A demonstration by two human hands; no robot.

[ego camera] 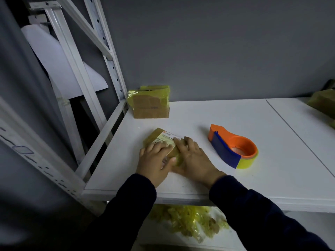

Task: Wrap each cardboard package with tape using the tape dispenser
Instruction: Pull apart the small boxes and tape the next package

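Both hands lie flat on a small cardboard package (158, 136) near the front of the white shelf (262, 124). The left hand (154, 161) and right hand (194, 158) press down side by side, fingers stretched out and gripping nothing, covering its near half. The package carries yellow tape and a white label (167, 137) on top. Just to the right, apart from the hands, the orange and blue tape dispenser (233, 147) rests on the shelf with its yellow roll. A second package (149, 103), yellow-taped, stands far left against the wall. A third package (324, 104) shows at the far right edge. A heap of crumpled yellow tape (190, 221) lies on the lower level.
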